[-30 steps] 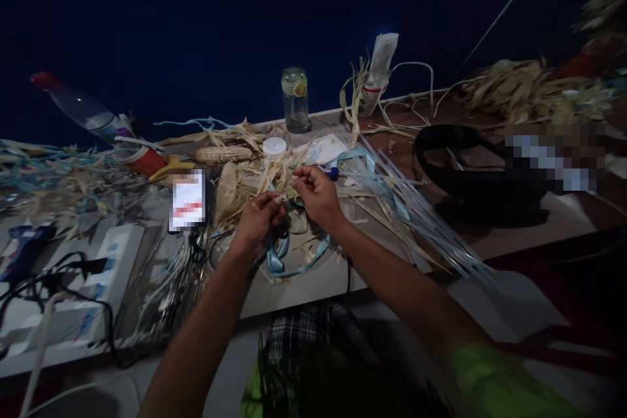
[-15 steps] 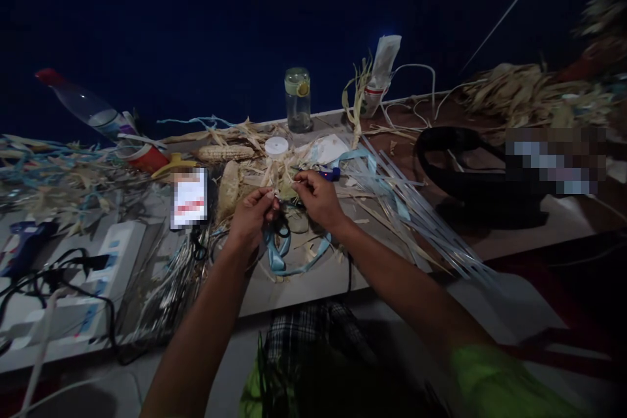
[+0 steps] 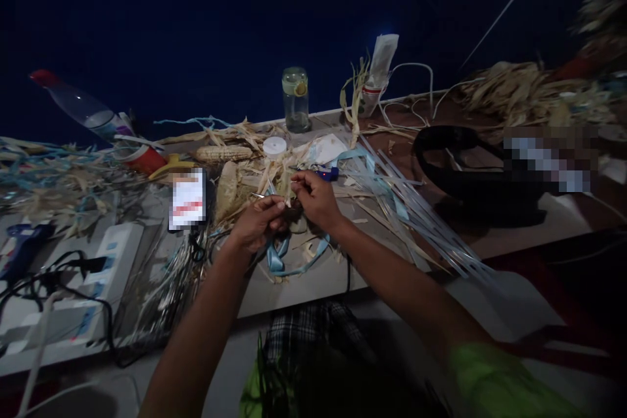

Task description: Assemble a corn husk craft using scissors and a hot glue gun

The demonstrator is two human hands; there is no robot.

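Observation:
My left hand (image 3: pixel 258 222) is closed, its thumb and fingers bent around a small pair of scissors (image 3: pixel 271 187). Two thin metal blades show spread apart above the fingers; the handles are hidden in the hand. Close beside it, my right hand (image 3: pixel 316 199) pinches a pale strip of corn husk (image 3: pixel 288 194) between thumb and forefinger. Light blue ribbon (image 3: pixel 277 260) lies curled on the table just below the hands. A blue glue gun (image 3: pixel 327 173) with a small red light rests behind my right hand.
A corn cob (image 3: pixel 223 153), a white lid (image 3: pixel 275 146) and a glass jar (image 3: pixel 296 101) stand beyond the hands. Clear sticks (image 3: pixel 431 228) and a black-handled object (image 3: pixel 445 137) lie to the right. At left are a phone (image 3: pixel 187 199), wires and a power strip (image 3: pixel 112 268).
The scissor blades now show spread above my left hand, and the black handle loop seen below it earlier is hidden. My right hand stays nearly in place, still pinching.

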